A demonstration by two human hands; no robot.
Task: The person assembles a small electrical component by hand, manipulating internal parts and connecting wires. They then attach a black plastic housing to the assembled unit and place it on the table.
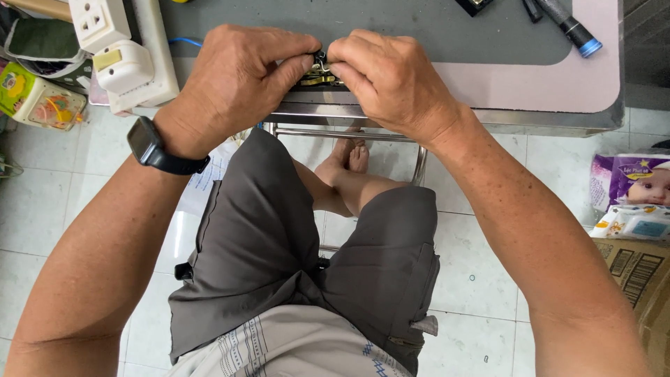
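At the near edge of the table (pixel 544 91), a small brass-coloured metal part (pixel 319 72) sits pinched between both hands; its exact shape is mostly hidden, perhaps a clasp. Left hand (pixel 234 80) and right hand (pixel 391 80) close tight on it, fingertips meeting. Underneath lies a smooth grey mat (pixel 391 28) with a rounded corner. A white power strip (pixel 132 63) crowds the left; the flashlight (pixel 574 26) lies well apart.

Left hand (pixel 234 84) and right hand (pixel 391 80) pinching small brass-coloured metal part (pixel 319 72) at table edge (pixel 544 119).
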